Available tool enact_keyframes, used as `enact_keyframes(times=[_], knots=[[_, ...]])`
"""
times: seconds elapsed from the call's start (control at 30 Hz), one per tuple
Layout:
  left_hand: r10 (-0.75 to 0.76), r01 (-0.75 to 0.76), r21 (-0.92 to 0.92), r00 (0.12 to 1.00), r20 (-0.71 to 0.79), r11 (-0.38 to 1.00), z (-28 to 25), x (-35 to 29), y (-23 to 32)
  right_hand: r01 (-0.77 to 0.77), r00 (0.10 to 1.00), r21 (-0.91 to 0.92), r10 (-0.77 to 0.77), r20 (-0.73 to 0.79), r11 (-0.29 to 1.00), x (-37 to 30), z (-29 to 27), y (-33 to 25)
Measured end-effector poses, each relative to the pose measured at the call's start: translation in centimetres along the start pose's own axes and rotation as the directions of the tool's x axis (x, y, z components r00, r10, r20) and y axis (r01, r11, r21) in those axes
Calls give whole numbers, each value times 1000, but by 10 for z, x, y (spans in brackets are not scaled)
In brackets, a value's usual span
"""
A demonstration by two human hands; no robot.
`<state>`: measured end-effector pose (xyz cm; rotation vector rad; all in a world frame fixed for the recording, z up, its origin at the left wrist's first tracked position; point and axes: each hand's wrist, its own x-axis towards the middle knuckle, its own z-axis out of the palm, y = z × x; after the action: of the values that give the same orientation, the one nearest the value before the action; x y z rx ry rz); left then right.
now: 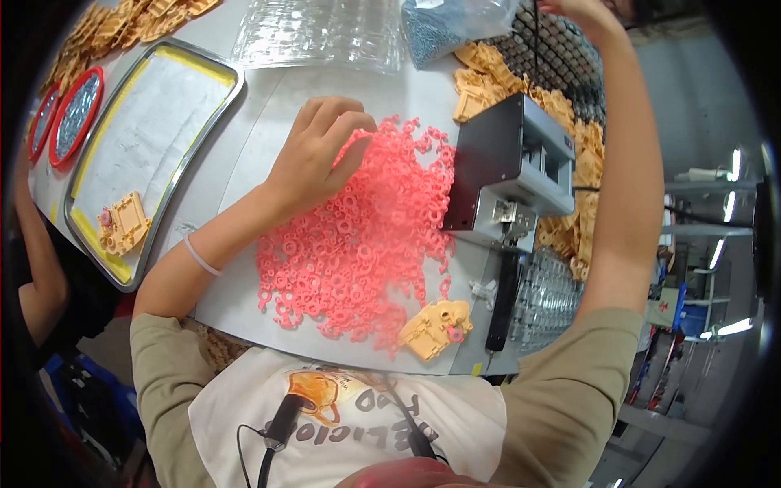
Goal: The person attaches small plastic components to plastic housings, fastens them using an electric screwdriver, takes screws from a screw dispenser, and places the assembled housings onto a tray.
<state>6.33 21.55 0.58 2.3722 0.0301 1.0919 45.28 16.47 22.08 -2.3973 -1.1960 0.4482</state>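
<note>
My left hand (313, 154) is at the upper left edge of a wide pile of small pink plastic rings (350, 236). Its fingers are bent, and thumb and index fingertips come close together over the rings; whatever is between them is hidden. My right hand (582, 11) reaches far out to the upper right, near the bagged blue pieces, and the picture's top edge cuts off part of it. I cannot make out its grip. Near me, a yellow plastic molded part (435, 329) with a pink piece on it lies by the pile's lower right edge.
A grey and black bench machine (512, 175) stands right of the pile, with a black-handled tool (506, 301) below it. A metal-rimmed tray (154, 106) holds one yellow part. Clear plastic trays (321, 32), a bag of blue pieces (443, 32) and heaped yellow parts (484, 81) lie behind.
</note>
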Motion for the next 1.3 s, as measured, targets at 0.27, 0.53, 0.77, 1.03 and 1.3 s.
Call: enact_keyframes(times=[0.27, 0.53, 0.77, 1.03, 1.3], knots=[[-6, 2, -124, 1000, -30, 992, 6, -14, 1, 34, 831, 345, -218, 512, 938, 110, 80, 74], [-78, 61, -287, 996, -48, 956, 8, -9, -9, 426, 831, 78, -424, 361, 901, 57, 141, 4], [-101, 93, -309, 995, -11, 946, 11, -10, -11, 137, 931, 26, -138, 338, 990, 49, 147, 3], [-77, 78, -295, 997, 15, 952, 11, -9, -9, 846, 518, -407, -714, 471, 346, 102, 137, 60], [-66, 66, -303, 998, 10, 951, 12, -8, -10, 819, 286, 479, -948, 136, 316, 98, 161, 49]])
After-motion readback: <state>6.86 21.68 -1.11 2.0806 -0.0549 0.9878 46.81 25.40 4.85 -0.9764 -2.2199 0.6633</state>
